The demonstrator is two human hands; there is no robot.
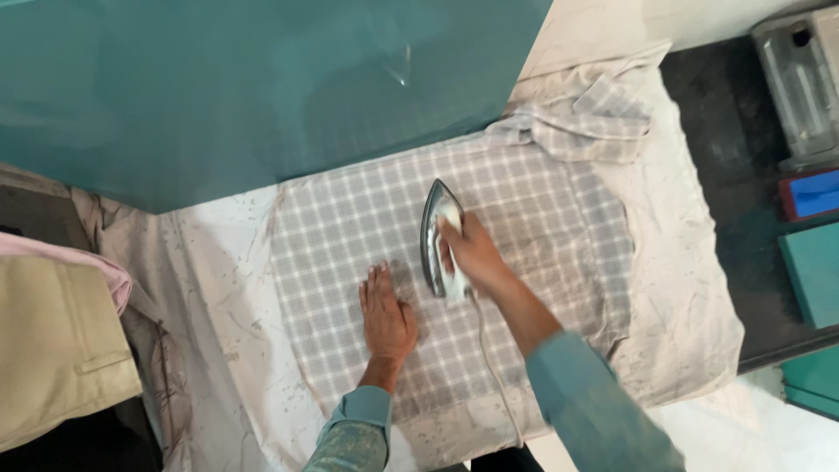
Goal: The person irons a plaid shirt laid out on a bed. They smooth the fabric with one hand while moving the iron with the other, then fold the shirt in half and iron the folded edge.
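a grey-and-white checked cotton shirt (524,218) is spread flat over a stained off-white padding cloth (690,288) covering the bench, with the collar end bunched up at the far right. a silver steel iron with a white handle (440,238) is stood sole-down on the middle of the shirt, tip pointing away, and its handle is clenched in the right hand (472,253); its pale cord (491,367) is trailed back toward the body. the left hand (386,316) is laid flat, grip released, fingers spread on the fabric just beside the iron, probably so the cloth is kept taut and wrinkle-free. folded beige trousers (57,350) are stacked at the near left. containers: a blue-and-red box (811,194) and a teal box (813,271) are seen off to the right, contents can't be told.
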